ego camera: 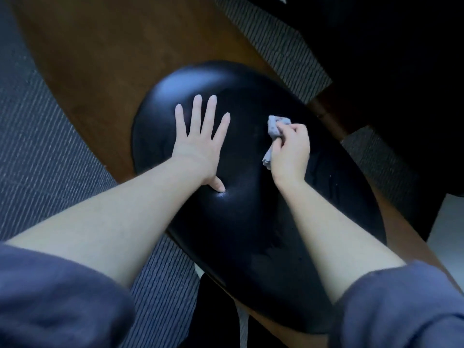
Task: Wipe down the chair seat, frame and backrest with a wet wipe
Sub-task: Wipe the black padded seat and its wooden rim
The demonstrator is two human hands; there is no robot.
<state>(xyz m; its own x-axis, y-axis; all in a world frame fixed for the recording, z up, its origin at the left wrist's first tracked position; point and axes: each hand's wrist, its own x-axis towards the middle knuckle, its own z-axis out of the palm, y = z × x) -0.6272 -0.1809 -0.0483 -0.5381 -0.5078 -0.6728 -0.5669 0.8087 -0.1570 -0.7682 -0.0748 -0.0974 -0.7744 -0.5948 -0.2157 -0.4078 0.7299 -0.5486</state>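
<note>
Blue-grey sleeves (57, 297) were bunched up nearest to me, and two bare forearms reached out from them over the glossy black chair seat (251, 222). Wiping that seat looked to be the step in hand. To do it well, I judged, the wipe should be opened out flatter so that more of it met the surface. It should then be drawn in overlapping strokes from the far rim back toward the body, with the bracing hand lifted and shifted so the patch beneath it was not missed.

The left hand (198, 144) lay palm down on the seat, fingers straight and spread, thumb toward the near side. Just to its right, the right hand (291, 149) curled around a crumpled grey wet wipe (277, 126). It pinched the wipe with one end poking past the fingers and a tail hanging below; whether the wipe touched the seat I could not tell. Beyond the seat ran brown wood (113, 59), perhaps the frame, and striped carpet (37, 121).
</note>
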